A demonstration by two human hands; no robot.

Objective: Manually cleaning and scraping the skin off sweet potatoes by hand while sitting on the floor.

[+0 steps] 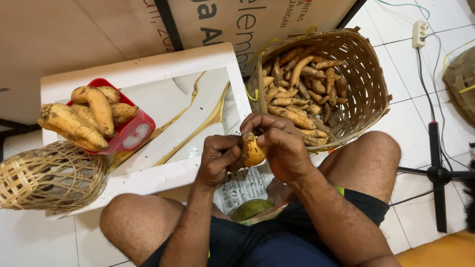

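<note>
Both hands [252, 151] grasp one tuber [253, 150] | woven basket [368, 84]: dirty tubers | red scale [129, 131]: cleaned tubers

A big woven basket [366, 79], tipped toward the fingers, sits just past them on the right and is heaped with soil-covered roots [302, 94]. To the left of the fingers lies a white board [163, 64]; on its far-left part stands a red kitchen scale [129, 129] piled with cleaner yellow tubers [81, 121]. A small open-weave basket [49, 178] rests further left, at the board's near corner. Newspaper [242, 187] lies directly under the fingers, with a green fruit [251, 209] just below it. Well off to the right are a black stand [438, 173] on white tiles and a white power strip [419, 32].
</note>
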